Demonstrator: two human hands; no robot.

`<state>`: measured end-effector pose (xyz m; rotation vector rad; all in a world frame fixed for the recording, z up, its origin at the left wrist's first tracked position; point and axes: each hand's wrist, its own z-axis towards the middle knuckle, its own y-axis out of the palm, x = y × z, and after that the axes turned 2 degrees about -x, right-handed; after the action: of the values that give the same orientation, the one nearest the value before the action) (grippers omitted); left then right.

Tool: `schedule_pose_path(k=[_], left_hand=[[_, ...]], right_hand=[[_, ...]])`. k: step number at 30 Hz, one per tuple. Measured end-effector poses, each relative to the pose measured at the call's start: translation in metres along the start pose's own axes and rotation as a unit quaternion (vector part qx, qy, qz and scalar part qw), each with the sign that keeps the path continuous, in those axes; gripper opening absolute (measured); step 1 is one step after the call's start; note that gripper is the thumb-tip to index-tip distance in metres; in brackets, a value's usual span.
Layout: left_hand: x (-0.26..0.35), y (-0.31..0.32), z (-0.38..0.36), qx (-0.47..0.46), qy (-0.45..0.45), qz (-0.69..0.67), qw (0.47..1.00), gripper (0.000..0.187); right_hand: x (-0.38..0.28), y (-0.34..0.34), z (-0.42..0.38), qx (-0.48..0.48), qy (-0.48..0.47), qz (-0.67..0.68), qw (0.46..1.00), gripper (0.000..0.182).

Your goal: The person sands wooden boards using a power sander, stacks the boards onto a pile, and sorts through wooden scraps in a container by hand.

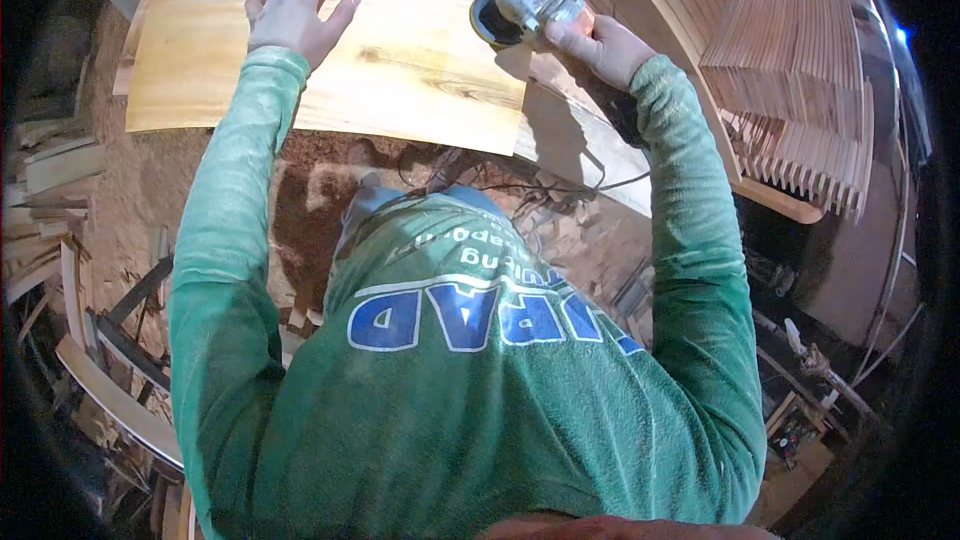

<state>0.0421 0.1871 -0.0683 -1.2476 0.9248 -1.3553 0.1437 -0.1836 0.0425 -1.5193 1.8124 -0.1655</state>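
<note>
A wide, pale wooden board (420, 70) with darker grain streaks lies across the bench in front of me. My left hand (300, 18) rests on its far left part, fingers spread toward the far edge and thumb out to the right. In my right hand (605, 48) is an angle grinder (540, 8), gripped round its body. The grinder's round disc (492, 18) tilts on edge at the board's right end, overlapping it in this view. A dark power cord (600, 185) loops below the grinder toward my body.
Thin wooden slats (785, 60) stand stacked in a large pile at the right. Curved offcuts (115, 395) and scrap wood (65, 168) lie along the left. Sawdust and chips (590, 230) cover the floor below the board. Another plank (590, 140) extends under the right arm.
</note>
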Motion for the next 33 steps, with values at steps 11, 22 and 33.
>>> schedule_pose_path(k=[11, 22, 33], left_hand=[[-0.002, 0.001, 0.003, 0.005, 0.001, 0.003, 1.000, 0.043], [0.000, 0.000, 0.004, -0.018, -0.014, -0.003, 1.000, 0.044], [0.000, -0.001, 0.003, -0.007, -0.004, -0.007, 1.000, 0.043]], right_hand=[[-0.005, 0.050, -0.073, -0.079, -0.130, 0.017, 0.988, 0.071], [0.027, 0.025, -0.034, -0.094, -0.085, -0.056, 0.990, 0.075], [-0.024, 0.023, -0.022, -0.023, -0.059, -0.003, 0.998, 0.055]])
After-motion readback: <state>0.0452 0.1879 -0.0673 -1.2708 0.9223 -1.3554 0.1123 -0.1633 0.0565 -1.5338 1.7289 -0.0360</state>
